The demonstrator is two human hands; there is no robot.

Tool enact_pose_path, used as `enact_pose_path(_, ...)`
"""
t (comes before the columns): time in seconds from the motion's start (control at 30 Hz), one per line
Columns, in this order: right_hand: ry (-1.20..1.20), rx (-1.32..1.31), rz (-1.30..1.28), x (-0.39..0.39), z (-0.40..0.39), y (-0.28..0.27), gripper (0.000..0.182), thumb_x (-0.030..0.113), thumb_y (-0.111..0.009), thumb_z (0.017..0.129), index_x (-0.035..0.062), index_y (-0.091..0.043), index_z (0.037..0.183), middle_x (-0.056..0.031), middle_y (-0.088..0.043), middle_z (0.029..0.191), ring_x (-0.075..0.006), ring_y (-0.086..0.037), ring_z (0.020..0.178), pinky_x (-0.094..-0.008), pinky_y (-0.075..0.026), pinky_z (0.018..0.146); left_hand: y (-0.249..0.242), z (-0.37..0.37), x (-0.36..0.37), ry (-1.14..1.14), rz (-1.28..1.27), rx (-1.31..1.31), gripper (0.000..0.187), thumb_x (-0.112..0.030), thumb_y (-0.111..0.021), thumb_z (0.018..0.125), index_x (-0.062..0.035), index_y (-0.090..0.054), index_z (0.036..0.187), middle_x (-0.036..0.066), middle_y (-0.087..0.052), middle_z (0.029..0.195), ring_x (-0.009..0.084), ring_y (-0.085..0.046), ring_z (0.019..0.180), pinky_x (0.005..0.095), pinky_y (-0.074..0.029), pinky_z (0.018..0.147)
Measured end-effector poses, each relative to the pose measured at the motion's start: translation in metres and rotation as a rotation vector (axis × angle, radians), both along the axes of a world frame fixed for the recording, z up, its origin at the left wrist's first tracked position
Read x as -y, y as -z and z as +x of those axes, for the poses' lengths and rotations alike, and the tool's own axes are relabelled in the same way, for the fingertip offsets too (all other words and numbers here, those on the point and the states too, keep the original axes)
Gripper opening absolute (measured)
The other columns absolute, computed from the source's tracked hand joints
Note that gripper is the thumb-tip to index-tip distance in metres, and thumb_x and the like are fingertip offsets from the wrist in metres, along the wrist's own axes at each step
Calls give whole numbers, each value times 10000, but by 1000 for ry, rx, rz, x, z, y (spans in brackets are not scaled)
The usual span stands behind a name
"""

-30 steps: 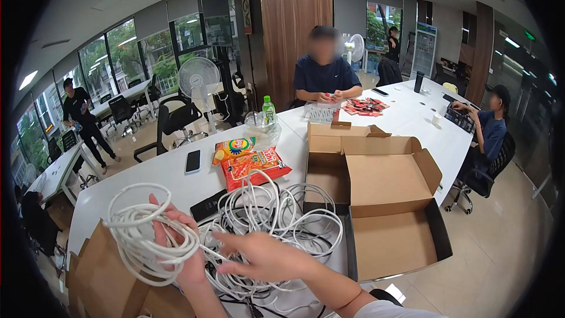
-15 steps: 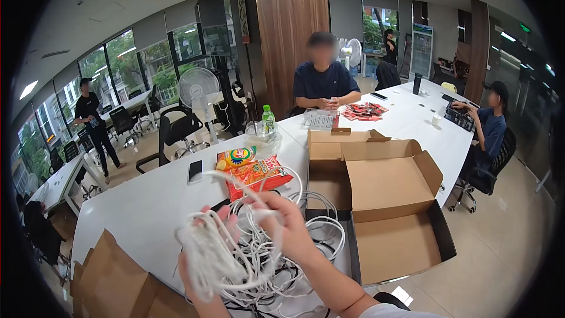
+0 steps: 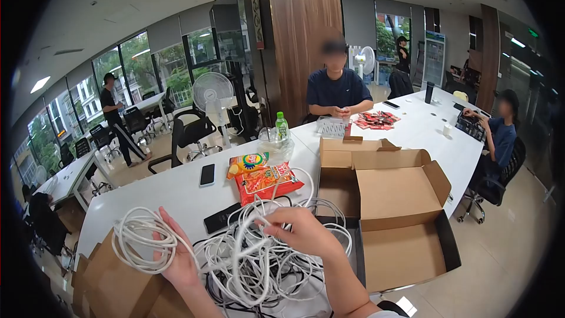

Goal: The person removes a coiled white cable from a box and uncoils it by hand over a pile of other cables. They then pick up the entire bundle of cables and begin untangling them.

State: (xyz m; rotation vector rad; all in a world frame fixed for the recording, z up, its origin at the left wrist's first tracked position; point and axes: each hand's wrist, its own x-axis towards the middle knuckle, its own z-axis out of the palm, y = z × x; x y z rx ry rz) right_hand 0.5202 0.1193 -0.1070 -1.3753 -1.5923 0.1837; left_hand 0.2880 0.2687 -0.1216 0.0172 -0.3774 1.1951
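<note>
A coiled white cable (image 3: 139, 241) hangs at the lower left, with my left hand (image 3: 181, 262) closed around its right side. A strand runs from it toward the tangled pile of white, grey and black cables (image 3: 268, 277) on the table. Over that pile, my right hand (image 3: 303, 232) pinches a slightly blurred length of white cable between thumb and fingers. Part of the pile is hidden behind my right forearm.
Open cardboard boxes (image 3: 391, 184) stand right of the pile, and another cardboard box (image 3: 115, 271) lies lower left. Beyond the pile are snack bags (image 3: 271, 182), a phone (image 3: 207, 175), a black device (image 3: 220, 219) and a green-capped bottle (image 3: 281, 126). Two people sit across the table.
My left hand has carried the white coil leftward, away from the pile and my right hand. The view has shifted slightly. A person at the far left has walked a little.
</note>
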Motion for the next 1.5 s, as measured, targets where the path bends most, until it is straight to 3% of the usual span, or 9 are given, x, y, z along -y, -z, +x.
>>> enact_pose_path(0.07, 39, 145, -121, 2, -2, 8, 339, -22, -621, 785, 3, -636, 1123, -172, -656, 950, -357, -614, 844, -380, -496, 774, -2, -7, 1, -21, 61, -22, 467, -77, -432, 972, -15, -350, 1428, 153, -380, 1475, 249, -411, 1339, 407, -350, 1129)
enact_pose_path(0.27, -14, 20, 90, 34, -13, -19, 511, -77, -558, 765, 25, -560, 1266, -165, -628, 1130, -312, -613, 1014, -364, -484, 869, -10, -9, 17, -102, 229, -189, 526, -149, -445, 987, -99, -278, 1484, 146, -330, 1508, 268, -369, 1367, 438, -272, 1154)
enact_pose_path(0.57, -233, -279, 130, -5, -67, -2, 688, 100, -720, 820, 8, -386, 1415, -174, -524, 1292, -257, -563, 1126, -353, -458, 956, -3, 32, 53, 13, 470, -517, 568, -309, -437, 980, 22, -312, 1424, 316, -311, 1452, 385, -322, 1374, 480, -302, 1134)
enact_pose_path(0.73, -329, -354, -148, -7, -48, -2, 276, 51, -627, 901, -18, -610, 1168, -25, -627, 768, -60, -569, 705, -202, -468, 610, 3, 33, 40, 27, 430, -619, 547, -294, -520, 928, 38, -430, 1352, 307, -345, 1438, 369, -382, 1343, 443, -444, 1037)
enact_pose_path(0.87, -517, -737, -154, -1, -49, -4, 238, 127, -508, 988, -4, -619, 1154, 7, -608, 796, -34, -536, 711, -205, -453, 615, 11, 38, 31, 31, 443, -696, 550, -321, -486, 951, 21, -412, 1376, 244, -425, 1415, 319, -498, 1254, 416, -475, 993)
enact_pose_path(1.1, -466, -834, 57, -12, -65, -8, 654, 509, -541, 935, -19, -504, 1319, -30, -609, 1097, -98, -566, 900, -249, -456, 779, -6, 41, 31, 72, 321, -820, 398, -248, -478, 955, 25, -531, 1240, 233, -513, 1335, 280, -570, 1160, 380, -493, 965)
enact_pose_path(1.13, -558, -839, 98, -13, -63, -11, 583, 305, -578, 961, 4, -375, 1417, -33, -572, 1172, -107, -541, 996, -257, -438, 856, 1, 40, 25, 46, 309, -825, 393, -245, -476, 958, 20, -531, 1244, 213, -530, 1321, 264, -579, 1140, 374, -495, 954)
enact_pose_path(1.23, -594, -921, 313, -22, -59, -3, 607, 255, -634, 924, 18, -372, 1417, -41, -587, 1149, -122, -554, 1013, -272, -445, 884, 19, 37, 9, -53, 234, -826, 380, -238, -471, 966, 6, -531, 1250, 162, -578, 1273, 225, -602, 1082, 357, -500, 927)
enact_pose_path(1.5, -560, -1201, 610, -5, -44, -5, 181, 9, -588, 911, 81, -529, 1066, -37, -570, 994, -137, -548, 857, -358, -476, 867, 22, 18, -12, 54, 76, -408, 437, -200, -470, 955, 13, -458, 1337, 193, -432, 1421, 311, -414, 1325, 442, -401, 1049)
